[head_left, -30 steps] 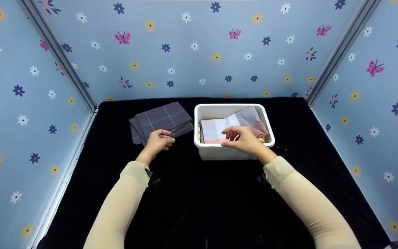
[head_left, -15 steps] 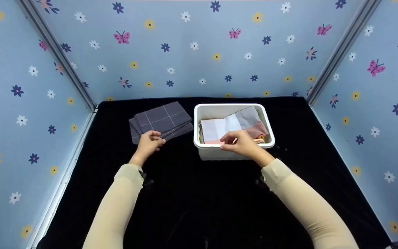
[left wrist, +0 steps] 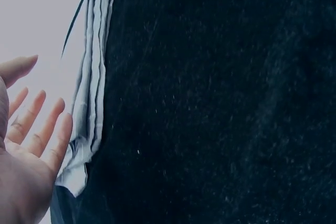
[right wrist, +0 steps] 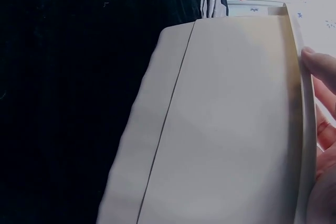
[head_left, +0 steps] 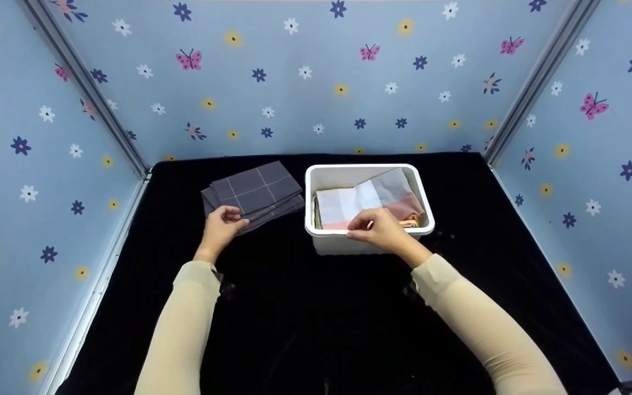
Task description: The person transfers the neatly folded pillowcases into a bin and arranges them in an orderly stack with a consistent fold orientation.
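Observation:
In the head view, a stack of folded dark grey cloths [head_left: 258,186] with thin white check lines lies left of a white plastic bin [head_left: 368,245]. My left hand [head_left: 220,227] is at the stack's near left corner, thumb and index finger apart. The left wrist view shows that hand [left wrist: 31,150] with spread fingers beside the layered edges [left wrist: 94,77]. My right hand [head_left: 379,227] is at the bin's front rim. In the right wrist view its thumb [right wrist: 317,66] lies at the rim, with the fingers on the far side. Folded cloths [head_left: 368,195] in white, grey and pink fill the bin.
Black cloth [head_left: 316,318] covers the table. Blue panels with flowers and butterflies [head_left: 288,71] stand at the back and both sides, with grey metal posts [head_left: 543,82] in the corners. A small yellow-orange item [head_left: 412,221] shows in the bin's front right corner.
My left hand has moved left along the grey stack's near edge. My right hand has come slightly down and left to the bin's front rim, its thumb and fingers closer together.

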`<state>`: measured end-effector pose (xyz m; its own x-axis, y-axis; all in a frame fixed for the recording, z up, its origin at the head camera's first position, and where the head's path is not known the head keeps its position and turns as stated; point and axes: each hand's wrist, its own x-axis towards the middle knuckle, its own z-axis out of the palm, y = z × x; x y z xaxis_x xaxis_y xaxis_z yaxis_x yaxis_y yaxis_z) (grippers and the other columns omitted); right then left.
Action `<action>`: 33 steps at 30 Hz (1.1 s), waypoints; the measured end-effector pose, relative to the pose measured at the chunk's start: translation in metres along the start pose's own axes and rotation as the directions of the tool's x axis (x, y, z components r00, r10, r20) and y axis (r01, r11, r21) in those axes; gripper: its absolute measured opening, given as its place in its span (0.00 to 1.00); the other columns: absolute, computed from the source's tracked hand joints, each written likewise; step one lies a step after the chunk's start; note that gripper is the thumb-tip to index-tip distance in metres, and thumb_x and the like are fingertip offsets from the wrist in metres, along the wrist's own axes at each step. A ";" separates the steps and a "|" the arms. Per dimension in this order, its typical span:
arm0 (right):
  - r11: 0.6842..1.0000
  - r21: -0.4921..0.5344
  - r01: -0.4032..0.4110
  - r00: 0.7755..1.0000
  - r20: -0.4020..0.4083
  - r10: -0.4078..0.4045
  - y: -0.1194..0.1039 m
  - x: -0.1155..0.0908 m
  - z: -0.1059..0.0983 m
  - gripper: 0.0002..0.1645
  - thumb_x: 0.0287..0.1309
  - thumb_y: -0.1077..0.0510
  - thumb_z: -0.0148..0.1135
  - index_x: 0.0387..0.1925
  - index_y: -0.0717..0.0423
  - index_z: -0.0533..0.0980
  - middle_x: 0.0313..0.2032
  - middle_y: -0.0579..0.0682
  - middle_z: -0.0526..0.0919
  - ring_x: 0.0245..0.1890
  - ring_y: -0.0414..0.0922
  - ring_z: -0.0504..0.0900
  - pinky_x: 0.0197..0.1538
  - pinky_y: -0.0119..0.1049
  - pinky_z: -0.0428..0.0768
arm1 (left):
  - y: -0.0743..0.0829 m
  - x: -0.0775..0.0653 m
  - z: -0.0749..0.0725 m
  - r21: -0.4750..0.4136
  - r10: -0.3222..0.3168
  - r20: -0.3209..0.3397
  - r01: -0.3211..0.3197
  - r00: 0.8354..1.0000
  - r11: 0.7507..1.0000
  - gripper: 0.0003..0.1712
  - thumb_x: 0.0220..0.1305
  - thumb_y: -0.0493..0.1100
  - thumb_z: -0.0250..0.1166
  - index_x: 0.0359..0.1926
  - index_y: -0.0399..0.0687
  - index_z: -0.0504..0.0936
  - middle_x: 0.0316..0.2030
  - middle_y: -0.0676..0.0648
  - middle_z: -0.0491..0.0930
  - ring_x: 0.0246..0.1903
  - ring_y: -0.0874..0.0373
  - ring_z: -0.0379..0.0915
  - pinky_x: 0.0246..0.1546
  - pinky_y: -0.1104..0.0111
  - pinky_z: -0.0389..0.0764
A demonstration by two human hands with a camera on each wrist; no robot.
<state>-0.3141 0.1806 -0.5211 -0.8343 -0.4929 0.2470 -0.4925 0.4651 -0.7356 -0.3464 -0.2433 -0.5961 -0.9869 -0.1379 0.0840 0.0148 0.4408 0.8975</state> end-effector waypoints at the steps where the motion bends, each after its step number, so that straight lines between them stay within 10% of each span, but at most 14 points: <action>1: 1.000 -0.004 0.002 1.000 -0.004 -0.002 0.000 0.000 0.000 0.06 0.59 0.62 0.81 0.35 0.61 0.90 0.33 0.56 0.93 0.31 0.34 0.81 0.40 0.26 0.80 | -0.001 0.000 -0.001 0.013 -0.008 -0.008 0.008 1.000 1.000 0.24 0.65 0.35 0.75 0.59 0.27 0.82 0.52 0.29 0.87 0.44 0.54 0.86 0.47 0.79 0.79; 9: 0.999 -0.033 0.012 1.000 -0.016 -0.012 -0.001 0.001 -0.001 0.06 0.59 0.61 0.81 0.35 0.60 0.90 0.33 0.55 0.93 0.31 0.35 0.81 0.39 0.27 0.80 | -0.011 0.003 -0.008 0.068 -0.079 -0.066 0.083 0.995 0.994 0.28 0.68 0.37 0.73 0.65 0.28 0.79 0.61 0.27 0.83 0.62 0.35 0.82 0.68 0.50 0.80; 33: 0.996 -0.085 -0.004 0.999 -0.033 0.001 -0.001 -0.002 0.002 0.06 0.60 0.58 0.81 0.35 0.56 0.90 0.33 0.51 0.93 0.32 0.37 0.83 0.41 0.30 0.82 | -0.032 0.002 -0.019 0.052 -0.174 -0.173 0.185 0.970 0.981 0.39 0.65 0.41 0.74 0.72 0.29 0.71 0.75 0.26 0.69 0.77 0.33 0.64 0.81 0.48 0.63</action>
<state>-0.3111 0.1798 -0.5223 -0.8426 -0.4680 0.2665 -0.5084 0.5279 -0.6804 -0.3463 -0.2742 -0.6166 -0.9316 -0.3634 0.0005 -0.1763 0.4532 0.8738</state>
